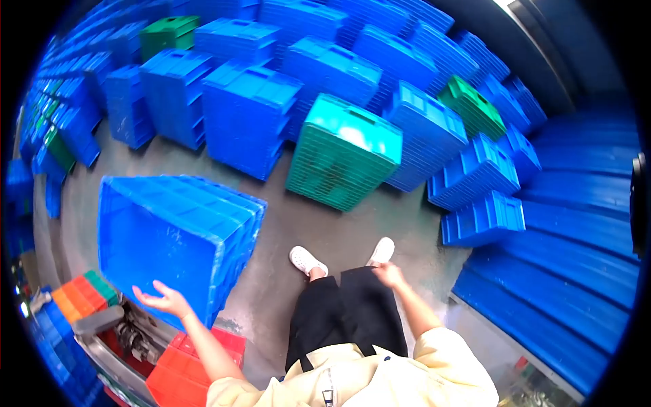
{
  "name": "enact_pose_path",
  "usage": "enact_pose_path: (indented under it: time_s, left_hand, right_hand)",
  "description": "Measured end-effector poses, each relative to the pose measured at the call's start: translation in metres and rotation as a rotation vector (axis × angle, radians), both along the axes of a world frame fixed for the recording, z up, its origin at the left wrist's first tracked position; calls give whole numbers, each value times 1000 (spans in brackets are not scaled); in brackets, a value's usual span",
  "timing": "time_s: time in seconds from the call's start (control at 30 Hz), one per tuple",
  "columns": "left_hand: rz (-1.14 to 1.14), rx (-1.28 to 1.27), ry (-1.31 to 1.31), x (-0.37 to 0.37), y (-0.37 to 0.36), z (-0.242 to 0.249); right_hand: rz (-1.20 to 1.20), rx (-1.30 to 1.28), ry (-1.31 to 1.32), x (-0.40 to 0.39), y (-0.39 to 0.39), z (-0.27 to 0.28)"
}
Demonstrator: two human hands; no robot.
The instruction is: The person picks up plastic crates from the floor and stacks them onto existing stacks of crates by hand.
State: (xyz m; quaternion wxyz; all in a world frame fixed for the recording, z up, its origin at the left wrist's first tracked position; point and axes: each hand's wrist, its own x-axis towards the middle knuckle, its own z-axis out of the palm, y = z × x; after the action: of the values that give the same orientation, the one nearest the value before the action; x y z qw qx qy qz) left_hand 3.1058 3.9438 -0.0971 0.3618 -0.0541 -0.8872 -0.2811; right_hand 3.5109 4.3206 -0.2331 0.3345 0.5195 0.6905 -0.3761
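Note:
My left hand (pixel 163 300) is in front of the lower edge of a blue crate (pixel 156 237), palm up with its fingers spread and nothing in them. That crate is the nearest of several nested blue crates lying on their side at the left. Beside my right thigh hangs my right hand (pixel 388 274); its fingers look curled but are blurred, and whether they hold anything cannot be made out. Ahead of my feet stands a teal-green crate (pixel 342 152) on the grey floor (pixel 271 237).
Rows of blue crates (pixel 247 122) with a few green ones fill the far side. Red crates (pixel 183 370) and a metal machine part (pixel 135 339) are at the lower left. A blue corrugated wall (pixel 569 251) runs along the right.

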Motion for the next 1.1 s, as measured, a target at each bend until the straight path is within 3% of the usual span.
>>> enact_pose_path:
  time_s: [0.03,0.07,0.1,0.2,0.23,0.27,0.33,0.4,0.5,0.53,0.63,0.67,0.73,0.77,0.8,0.87,0.9,0.93,1.0,1.07,1.1]
  left_hand:
    - [-148,77,-22,7,60,4]
    - [-372,197,-68,16,125,5]
    - [-536,187,-193,31,183,-2]
    - [-1029,33,-672,85,331,-66]
    - [-1129,-347,-734,117,397,-78]
    - [-1170,-732,-780,136,434,-87]
    - [-1147,-816,-768,147,489,-125]
    - [-1008,-897,-781,153,537,-160]
    - [-802,-989,-959,157,585,-201]
    - [-723,-989,-1057,159,594,-214]
    - [-631,-1143,-893,177,588,-223]
    - [-628,-1154,-848,180,580,-216]
    - [-617,-965,-965,184,559,-189]
    - [-563,-886,-1044,176,535,-186]
    - [-516,-897,-1043,161,502,-202]
    - [-138,-147,-1480,139,436,-238]
    - [48,187,-1422,150,440,-225]
    - [78,193,-1399,158,435,-224]
    - [400,393,-1363,171,414,-227]
    - [420,591,-1413,191,415,-201]
    - [430,472,-1440,198,403,-200]
  right_hand:
    - [-146,155,10,68,35,-24]
    - [-263,257,-106,103,69,-6]
    - [-307,353,-155,177,103,-35]
    - [-423,638,-263,260,191,7]
    - [-608,745,-185,291,253,12]
    - [-593,790,-166,301,288,13]
    - [-440,911,-118,329,362,-2]
    - [-461,830,-239,308,421,21]
    - [-351,719,-315,350,498,-23]
    - [-355,708,-315,360,509,-37]
    - [-421,687,-306,394,511,-75]
    - [-195,940,-340,404,495,-81]
    - [-181,1080,-396,405,466,-61]
    - [-190,933,-385,431,449,-65]
    - [-613,862,-358,450,431,-72]
    - [-1251,692,131,498,408,-92]
    - [-1454,639,191,503,417,-90]
    - [-1662,576,240,509,423,-86]
    - [-1772,479,584,523,423,-102]
    - [-1712,290,416,516,427,-90]
    - [-1676,269,389,516,422,-85]
